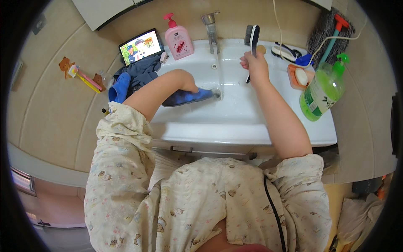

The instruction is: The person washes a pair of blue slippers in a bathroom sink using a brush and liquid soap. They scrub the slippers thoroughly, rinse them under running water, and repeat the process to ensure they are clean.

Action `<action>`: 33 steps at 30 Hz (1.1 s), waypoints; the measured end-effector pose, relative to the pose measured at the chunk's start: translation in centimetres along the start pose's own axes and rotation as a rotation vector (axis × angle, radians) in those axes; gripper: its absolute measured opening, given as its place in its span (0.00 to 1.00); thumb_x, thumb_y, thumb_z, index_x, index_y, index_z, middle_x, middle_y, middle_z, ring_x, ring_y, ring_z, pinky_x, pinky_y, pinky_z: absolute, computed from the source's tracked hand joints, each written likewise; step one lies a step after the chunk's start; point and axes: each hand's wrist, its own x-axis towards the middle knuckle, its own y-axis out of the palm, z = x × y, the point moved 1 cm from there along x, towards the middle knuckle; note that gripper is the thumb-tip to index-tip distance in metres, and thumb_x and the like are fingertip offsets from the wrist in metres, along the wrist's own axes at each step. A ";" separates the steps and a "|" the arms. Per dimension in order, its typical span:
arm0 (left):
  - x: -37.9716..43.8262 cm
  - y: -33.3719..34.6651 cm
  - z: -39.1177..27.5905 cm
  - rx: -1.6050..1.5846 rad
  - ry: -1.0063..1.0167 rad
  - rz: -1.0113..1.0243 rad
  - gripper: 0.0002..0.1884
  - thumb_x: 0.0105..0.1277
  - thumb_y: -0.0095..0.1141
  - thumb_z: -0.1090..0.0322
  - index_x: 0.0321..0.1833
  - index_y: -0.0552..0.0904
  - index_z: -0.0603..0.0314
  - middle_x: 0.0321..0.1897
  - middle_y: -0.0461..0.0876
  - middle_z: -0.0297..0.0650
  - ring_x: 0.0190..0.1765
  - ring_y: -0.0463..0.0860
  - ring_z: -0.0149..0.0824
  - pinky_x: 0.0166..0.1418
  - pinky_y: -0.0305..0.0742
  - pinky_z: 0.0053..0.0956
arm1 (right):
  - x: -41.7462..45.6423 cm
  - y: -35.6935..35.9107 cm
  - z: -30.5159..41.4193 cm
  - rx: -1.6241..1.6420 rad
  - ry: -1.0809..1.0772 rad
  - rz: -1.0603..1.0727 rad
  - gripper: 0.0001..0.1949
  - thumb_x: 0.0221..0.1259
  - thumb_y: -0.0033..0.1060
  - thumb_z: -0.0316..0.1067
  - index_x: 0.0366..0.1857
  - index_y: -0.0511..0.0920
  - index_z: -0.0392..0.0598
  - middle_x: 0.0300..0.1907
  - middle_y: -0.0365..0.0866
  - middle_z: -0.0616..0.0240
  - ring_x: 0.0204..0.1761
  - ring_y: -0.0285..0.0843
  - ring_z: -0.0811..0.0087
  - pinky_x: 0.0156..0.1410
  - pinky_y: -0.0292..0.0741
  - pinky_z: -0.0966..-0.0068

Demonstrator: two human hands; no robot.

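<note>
My left hand [188,81] grips a wet blue shoe [185,98] low in the white washbasin [239,108]. One end of the shoe lies by the drain [217,94], where a thin stream of water [216,64] falls from the metal faucet [212,34]. Much of the shoe's upper side is hidden by my hand. Above the basin's right side, my right hand [257,67] holds a black-and-white scrubbing brush [254,39] upright, its grey bristles facing left. A matching blue clog [119,88] rests on the left ledge beside dark cloth [141,71].
Along the back stand a lit tablet [141,48] and a pink pump bottle [179,42]. To the right are another brush [283,53], a soap dish [292,82], a green pump bottle [321,91] and a loose white cable [327,39]. A toothbrush holder [66,64] hangs on the left wall.
</note>
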 end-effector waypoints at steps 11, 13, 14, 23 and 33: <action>-1.5 2.7 -2.1 0.177 -0.065 -0.348 0.21 0.54 0.60 0.43 0.35 0.91 0.53 0.35 0.88 0.44 0.41 0.87 0.45 0.45 0.80 0.39 | -0.1 3.7 4.9 -0.601 -0.502 0.077 0.12 0.66 0.59 0.39 0.39 0.77 0.39 0.32 0.82 0.54 0.35 0.81 0.61 0.44 0.75 0.64; -2.1 2.9 -2.4 0.086 0.015 -0.344 0.22 0.54 0.60 0.43 0.37 0.90 0.54 0.35 0.88 0.44 0.41 0.87 0.46 0.45 0.80 0.40 | 1.8 5.9 6.8 -0.810 -0.589 0.009 0.12 0.67 0.58 0.39 0.42 0.78 0.40 0.34 0.81 0.55 0.35 0.80 0.61 0.44 0.75 0.68; -2.2 3.0 -2.4 0.041 0.060 -0.340 0.22 0.55 0.59 0.43 0.38 0.90 0.54 0.35 0.88 0.45 0.41 0.87 0.47 0.46 0.80 0.40 | 2.9 7.0 7.5 -0.760 -0.634 0.037 0.11 0.62 0.58 0.36 0.41 0.78 0.40 0.36 0.82 0.45 0.42 0.79 0.41 0.48 0.75 0.55; 1.3 6.4 -2.0 -0.185 0.352 -0.359 0.26 0.63 0.57 0.43 0.56 0.81 0.52 0.46 0.86 0.47 0.50 0.85 0.51 0.54 0.78 0.43 | 10.0 10.6 6.9 -1.279 -0.887 0.020 0.11 0.56 0.61 0.37 0.40 0.79 0.43 0.37 0.83 0.48 0.41 0.82 0.45 0.48 0.79 0.52; 3.6 7.6 -0.6 -0.342 0.461 -0.251 0.29 0.60 0.64 0.48 0.61 0.78 0.53 0.47 0.85 0.51 0.52 0.83 0.54 0.57 0.75 0.44 | 2.9 7.0 6.1 -1.159 -0.705 0.154 0.15 0.66 0.57 0.42 0.44 0.77 0.40 0.39 0.83 0.44 0.40 0.80 0.44 0.46 0.76 0.56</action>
